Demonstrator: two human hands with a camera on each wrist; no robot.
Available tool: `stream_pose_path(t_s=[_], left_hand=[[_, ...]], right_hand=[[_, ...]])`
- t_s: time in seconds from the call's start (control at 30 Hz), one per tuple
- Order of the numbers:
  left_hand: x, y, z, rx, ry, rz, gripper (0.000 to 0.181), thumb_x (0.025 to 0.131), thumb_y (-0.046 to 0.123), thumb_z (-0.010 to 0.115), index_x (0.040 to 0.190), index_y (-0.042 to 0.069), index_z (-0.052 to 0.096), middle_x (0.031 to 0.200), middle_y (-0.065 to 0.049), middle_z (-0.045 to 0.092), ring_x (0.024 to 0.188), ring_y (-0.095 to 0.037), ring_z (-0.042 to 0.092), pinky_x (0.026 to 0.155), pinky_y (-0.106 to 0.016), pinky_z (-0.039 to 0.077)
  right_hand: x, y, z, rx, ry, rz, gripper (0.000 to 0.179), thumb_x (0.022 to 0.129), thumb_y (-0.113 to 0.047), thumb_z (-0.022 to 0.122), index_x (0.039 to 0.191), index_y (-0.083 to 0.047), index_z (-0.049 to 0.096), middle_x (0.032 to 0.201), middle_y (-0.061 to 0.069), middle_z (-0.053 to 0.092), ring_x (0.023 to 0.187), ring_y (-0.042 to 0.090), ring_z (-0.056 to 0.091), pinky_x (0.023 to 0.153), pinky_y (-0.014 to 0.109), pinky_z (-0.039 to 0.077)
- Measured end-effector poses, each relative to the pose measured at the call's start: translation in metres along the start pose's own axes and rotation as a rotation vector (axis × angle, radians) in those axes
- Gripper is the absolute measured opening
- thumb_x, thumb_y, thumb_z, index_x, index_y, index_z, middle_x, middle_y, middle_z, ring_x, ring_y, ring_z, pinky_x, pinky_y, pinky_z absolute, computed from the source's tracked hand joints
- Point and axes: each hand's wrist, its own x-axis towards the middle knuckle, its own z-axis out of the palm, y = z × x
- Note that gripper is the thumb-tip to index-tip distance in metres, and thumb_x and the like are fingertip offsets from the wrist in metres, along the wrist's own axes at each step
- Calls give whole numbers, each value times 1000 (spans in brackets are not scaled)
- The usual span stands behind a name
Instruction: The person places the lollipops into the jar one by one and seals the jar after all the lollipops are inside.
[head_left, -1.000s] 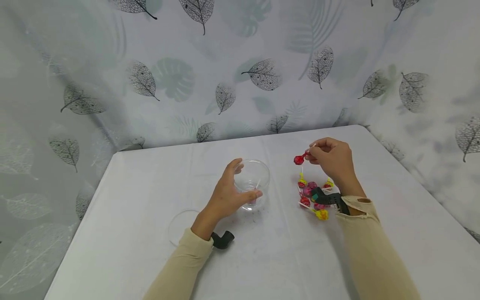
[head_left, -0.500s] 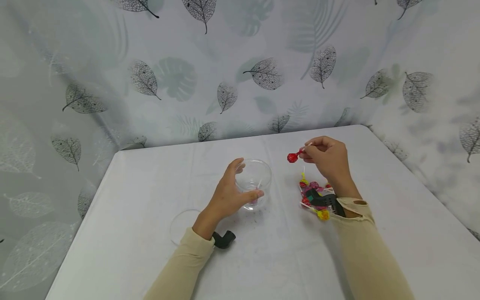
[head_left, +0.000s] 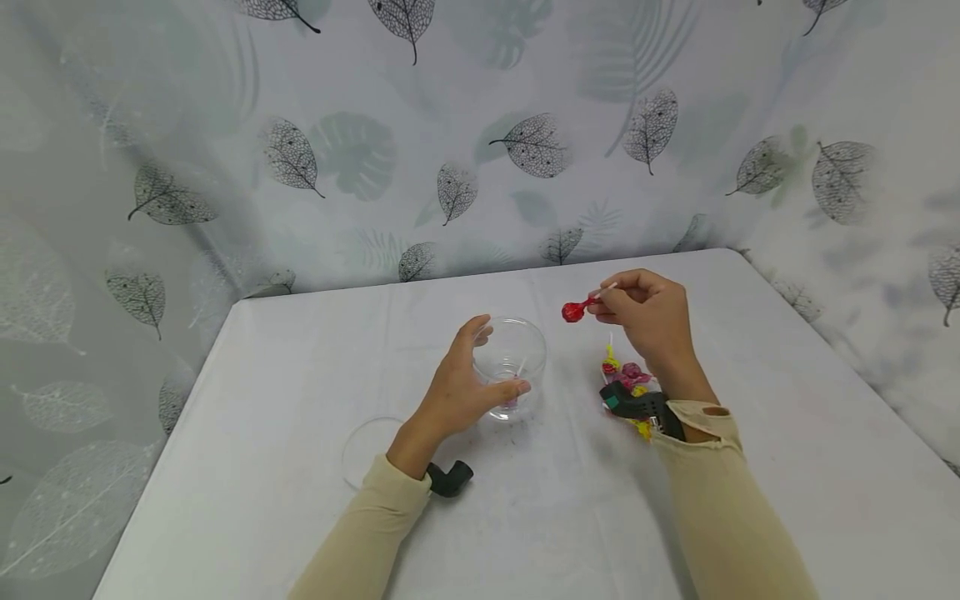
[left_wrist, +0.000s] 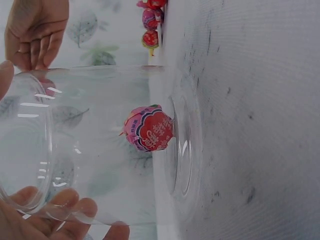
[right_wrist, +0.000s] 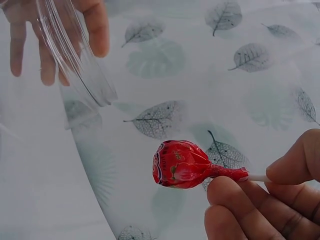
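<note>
Right hand [head_left: 654, 323] pinching a red-wrapped lollipop [head_left: 573, 312] by its stick, right of centre in the head view.
Near frame centre, the left hand [head_left: 459, 387] grips a clear jar [head_left: 517, 346], fingers and thumb curved round its wall; a pink-and-red-wrapped lollipop [left_wrist: 149, 129] sits inside at the base. More wrapped lollipops [head_left: 632, 373] lie below the right hand, partly hidden by its wrist camera [head_left: 637, 405].
</note>
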Motion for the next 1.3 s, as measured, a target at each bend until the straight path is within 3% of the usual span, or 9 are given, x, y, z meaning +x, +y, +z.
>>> stream_pose_path(t_s=[0.5, 1.3], left_hand=[[0, 1, 0, 7, 2, -7, 105, 80, 47, 89, 162, 27, 27, 159, -2, 45, 147, -21, 43, 114, -60, 40], [0, 1, 0, -4, 8, -4, 105, 80, 45, 89, 161, 23, 27, 157, -3, 46, 145, -21, 45, 113, -61, 42]], right_hand=[[-6, -7, 7, 18, -37, -47, 24, 102, -13, 66, 109, 10, 67, 95, 4, 77, 79, 11, 77, 76, 27, 61], [-15, -8, 20, 53, -100, -119, 16, 101, -8, 65, 103, 7, 70, 97, 9, 77, 81, 16, 77, 78, 28, 62]])
